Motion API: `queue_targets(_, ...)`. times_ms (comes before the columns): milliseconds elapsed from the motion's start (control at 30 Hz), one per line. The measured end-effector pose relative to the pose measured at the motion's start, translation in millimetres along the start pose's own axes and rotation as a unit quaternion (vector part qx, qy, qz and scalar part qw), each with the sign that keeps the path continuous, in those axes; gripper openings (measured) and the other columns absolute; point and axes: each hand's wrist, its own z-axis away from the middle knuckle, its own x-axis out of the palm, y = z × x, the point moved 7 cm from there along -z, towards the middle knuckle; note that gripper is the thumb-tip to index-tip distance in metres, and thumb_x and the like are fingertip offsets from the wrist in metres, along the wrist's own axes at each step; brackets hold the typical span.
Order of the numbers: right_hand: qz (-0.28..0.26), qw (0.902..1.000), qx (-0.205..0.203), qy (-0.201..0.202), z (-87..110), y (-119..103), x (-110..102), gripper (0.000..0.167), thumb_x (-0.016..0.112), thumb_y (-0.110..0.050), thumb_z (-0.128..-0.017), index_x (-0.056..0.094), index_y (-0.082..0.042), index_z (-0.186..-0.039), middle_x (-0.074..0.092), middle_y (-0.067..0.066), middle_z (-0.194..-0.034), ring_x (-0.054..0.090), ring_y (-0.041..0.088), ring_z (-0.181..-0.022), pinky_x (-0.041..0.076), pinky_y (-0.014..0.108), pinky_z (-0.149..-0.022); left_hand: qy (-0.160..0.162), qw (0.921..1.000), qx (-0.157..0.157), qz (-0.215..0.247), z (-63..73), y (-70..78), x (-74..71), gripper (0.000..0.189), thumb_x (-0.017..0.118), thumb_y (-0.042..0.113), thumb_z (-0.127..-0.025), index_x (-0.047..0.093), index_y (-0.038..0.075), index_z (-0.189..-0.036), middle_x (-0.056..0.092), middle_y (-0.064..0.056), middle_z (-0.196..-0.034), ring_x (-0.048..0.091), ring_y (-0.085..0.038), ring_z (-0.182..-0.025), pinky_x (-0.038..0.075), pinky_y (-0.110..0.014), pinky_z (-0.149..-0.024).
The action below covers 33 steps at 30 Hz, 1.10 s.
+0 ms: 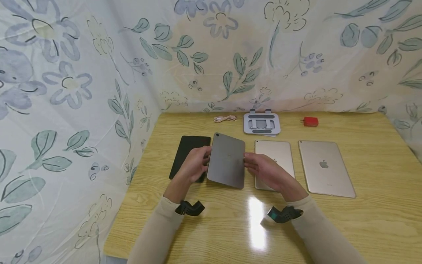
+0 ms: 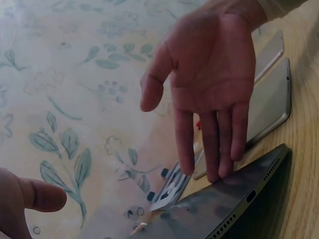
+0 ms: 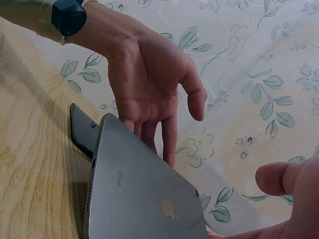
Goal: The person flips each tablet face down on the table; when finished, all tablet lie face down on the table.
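A grey tablet (image 1: 227, 161) with a logo on its back stands tilted above the table between my hands, back side up. My left hand (image 1: 193, 163) is at its left edge, fingers extended partly behind it and thumb lifted off, as the right wrist view shows. My right hand (image 1: 268, 170) touches the opposite edge with straight fingertips; its thumb stands free in the left wrist view. Under my left hand lies a black tablet (image 1: 189, 146). Beneath my right hand is a pale gold tablet (image 1: 270, 146), partly covered, and farther right a larger gold tablet (image 1: 324, 174).
Along the back of the wooden table (image 1: 379, 154) lie a coiled pale cable (image 1: 225, 118), a folded grey stand (image 1: 262, 123) and a red charger plug (image 1: 310, 121). Floral cloth (image 1: 217, 66) hangs behind the table and on its left side.
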Motion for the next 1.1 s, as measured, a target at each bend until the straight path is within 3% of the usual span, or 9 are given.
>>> queue_targets(167, 0.017, 0.9999, 0.001, -0.001, -0.6, 1, -2, 0.070, 0.034, -0.030, -0.120, 0.008, 0.013, -0.170, 0.005, 0.029, -0.181, 0.011, 0.048, -0.168, 0.008, 0.057, -0.140, -0.002, 0.9999, -0.012, -0.009, -4.1, -7.0, 0.6, 0.031, 0.047, 0.020, -0.115, 0.055, -0.007, -0.126, 0.053, -0.013, -0.128, 0.054, -0.024, -0.116, 0.054, -0.041, -0.098)
queue_targets(300, 0.021, 0.9998, 0.004, 0.001, -0.9, 2, -3, 0.071, 0.034, -0.030, -0.120, 0.007, 0.012, -0.170, 0.005, 0.028, -0.182, 0.010, 0.047, -0.169, 0.008, 0.056, -0.140, -0.008, 0.9994, -0.025, -0.023, -6.2, -11.5, 1.9, 0.042, 0.048, 0.021, -0.114, 0.047, -0.009, -0.143, 0.046, -0.020, -0.156, 0.049, -0.033, -0.143, 0.048, -0.054, -0.119)
queue_targets(433, 0.022, 0.9997, 0.008, 0.002, 0.5, 1, -4, 0.072, 0.034, -0.031, -0.120, 0.006, 0.012, -0.170, 0.004, 0.028, -0.182, 0.008, 0.046, -0.169, 0.008, 0.056, -0.140, -0.006, 0.9979, -0.040, -0.051, -7.1, -16.6, 2.9, 0.066, 0.050, 0.024, -0.114, 0.028, -0.009, -0.166, 0.021, -0.024, -0.178, 0.023, -0.040, -0.167, 0.029, -0.060, -0.134)
queue_targets(767, 0.027, 0.9996, 0.009, 0.007, 1.3, 1, -5, 0.071, 0.034, -0.031, -0.120, 0.007, 0.012, -0.170, 0.004, 0.028, -0.182, 0.008, 0.045, -0.170, 0.009, 0.054, -0.140, -0.002, 0.9941, -0.025, -0.106, -12.1, -21.3, 6.7, 0.070, 0.052, 0.026, -0.114, 0.027, -0.013, -0.167, 0.008, -0.024, -0.183, 0.001, -0.037, -0.171, 0.010, -0.056, -0.139)
queue_targets(1100, 0.033, 0.9993, 0.014, 0.012, 2.1, 0, -7, 0.072, 0.036, -0.032, -0.120, 0.007, 0.011, -0.171, 0.004, 0.027, -0.182, 0.007, 0.044, -0.170, 0.010, 0.054, -0.140, 0.015, 0.9915, -0.031, -0.126, -15.2, -25.7, 8.0, 0.064, 0.054, 0.026, -0.113, 0.039, -0.013, -0.162, 0.016, -0.026, -0.181, 0.008, -0.039, -0.171, 0.013, -0.058, -0.138)
